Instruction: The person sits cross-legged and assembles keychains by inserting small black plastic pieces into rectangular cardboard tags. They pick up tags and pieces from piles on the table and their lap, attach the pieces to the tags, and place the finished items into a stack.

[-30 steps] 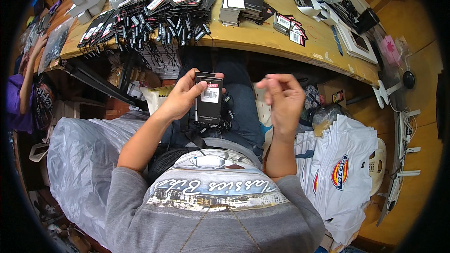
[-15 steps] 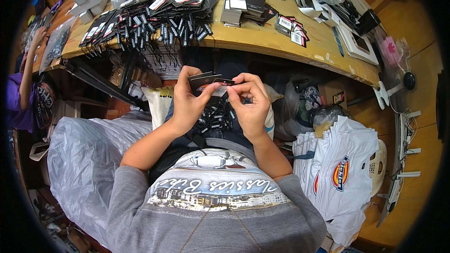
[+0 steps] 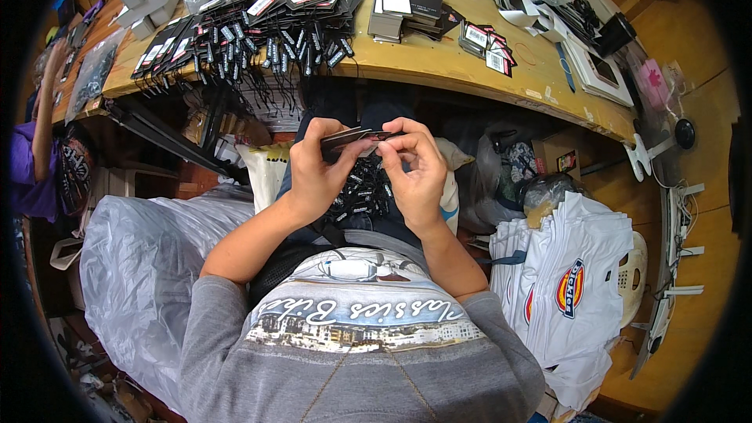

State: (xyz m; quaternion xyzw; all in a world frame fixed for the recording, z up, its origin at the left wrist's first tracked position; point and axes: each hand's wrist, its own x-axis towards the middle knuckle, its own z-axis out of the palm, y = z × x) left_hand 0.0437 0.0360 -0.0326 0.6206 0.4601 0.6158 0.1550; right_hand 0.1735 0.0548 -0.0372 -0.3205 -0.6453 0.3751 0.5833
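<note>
Above my lap, my left hand (image 3: 319, 168) is closed around a small stack of black hang tags (image 3: 345, 138), thumb on the near side. My right hand (image 3: 415, 168) pinches the right end of a tag at the top of that stack between thumb and fingertips. The tags are seen nearly edge-on, so their faces are mostly hidden. Below both hands, a heap of black string loops with small printed seals (image 3: 362, 194) lies on my lap.
On the wooden table (image 3: 439, 70) ahead lie a big pile of strung black tags (image 3: 258, 27), stacked tags (image 3: 389, 4) and loose barcode tags (image 3: 486, 47). Folded white shirts (image 3: 560, 290) sit at right, a large plastic bag (image 3: 149, 266) at left. Another person's arm (image 3: 47, 110) shows far left.
The tags in my hands have tipped from showing their faces to nearly edge-on. Both hands stay in about the same place. The other person's arm at far left has shifted slightly.
</note>
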